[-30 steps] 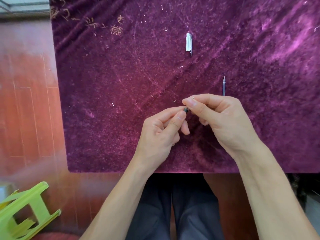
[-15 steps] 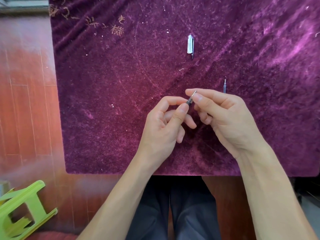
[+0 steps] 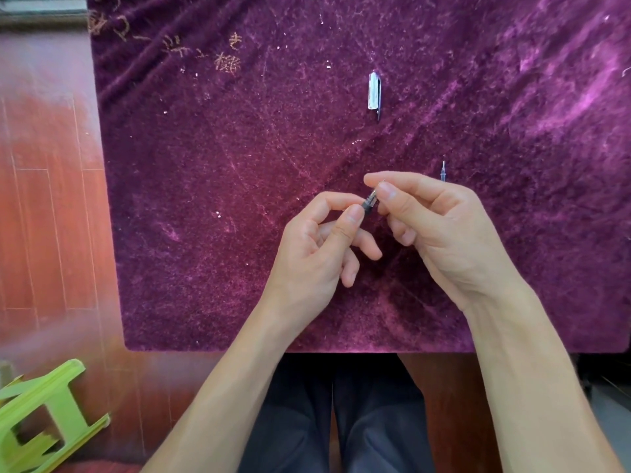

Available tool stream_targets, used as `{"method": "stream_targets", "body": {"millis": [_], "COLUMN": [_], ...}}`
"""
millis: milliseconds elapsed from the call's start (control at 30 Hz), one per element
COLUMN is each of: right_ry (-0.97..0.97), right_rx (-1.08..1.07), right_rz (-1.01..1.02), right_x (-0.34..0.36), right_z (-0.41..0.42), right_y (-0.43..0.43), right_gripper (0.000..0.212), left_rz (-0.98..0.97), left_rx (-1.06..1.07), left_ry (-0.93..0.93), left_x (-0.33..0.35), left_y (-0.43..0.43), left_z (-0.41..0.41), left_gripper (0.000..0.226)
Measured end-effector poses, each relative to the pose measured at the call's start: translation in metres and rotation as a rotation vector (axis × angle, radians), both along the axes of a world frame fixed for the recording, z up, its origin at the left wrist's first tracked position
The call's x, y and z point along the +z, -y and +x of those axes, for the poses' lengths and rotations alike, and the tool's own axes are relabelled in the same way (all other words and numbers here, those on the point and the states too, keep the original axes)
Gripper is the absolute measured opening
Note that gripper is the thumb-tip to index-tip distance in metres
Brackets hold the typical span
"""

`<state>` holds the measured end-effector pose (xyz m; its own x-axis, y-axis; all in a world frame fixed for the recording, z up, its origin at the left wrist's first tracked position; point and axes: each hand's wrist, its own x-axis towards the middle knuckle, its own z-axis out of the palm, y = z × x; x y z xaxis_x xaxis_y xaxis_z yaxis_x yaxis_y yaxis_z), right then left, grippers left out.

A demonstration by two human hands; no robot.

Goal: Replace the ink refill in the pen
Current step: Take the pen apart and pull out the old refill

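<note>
Both hands meet over the bench [image 3: 205, 268], each pinching the pen [image 3: 370, 201]: the left hand [image 3: 317, 254] grips the dark barrel end, the right hand [image 3: 440, 230] nips its metal tip. The cap [image 3: 374, 92], pale and clipped, lies well apart on the purple velvet cloth. A thin refill [image 3: 443, 170] pokes out beyond the right hand (old or new, I cannot tell). Likely midway: tip being worked, cap left off.

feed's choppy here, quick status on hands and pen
Left hand and right hand both pinching the pen's tip end. Cap and a refill lie apart on the cloth. Nothing in the way.
</note>
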<state>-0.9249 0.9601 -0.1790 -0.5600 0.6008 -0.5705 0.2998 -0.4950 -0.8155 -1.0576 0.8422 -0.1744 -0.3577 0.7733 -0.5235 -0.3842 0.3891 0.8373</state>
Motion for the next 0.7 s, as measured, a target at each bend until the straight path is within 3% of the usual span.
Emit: {"method": "stream_targets", "body": {"millis": [700], "right_ry": [-0.005], "right_rx": [0.025], "right_rz": [0.029], "right_x": [-0.0045], "right_z": [-0.0051], "right_y": [-0.0087], "right_gripper": [0.016], "left_rz": [0.033], "left_rx": [-0.028], "left_ry": [0.023], "left_x": [-0.0023], "left_y": [0.0018], "left_z": [-0.0092], "left_gripper": [0.015]}}
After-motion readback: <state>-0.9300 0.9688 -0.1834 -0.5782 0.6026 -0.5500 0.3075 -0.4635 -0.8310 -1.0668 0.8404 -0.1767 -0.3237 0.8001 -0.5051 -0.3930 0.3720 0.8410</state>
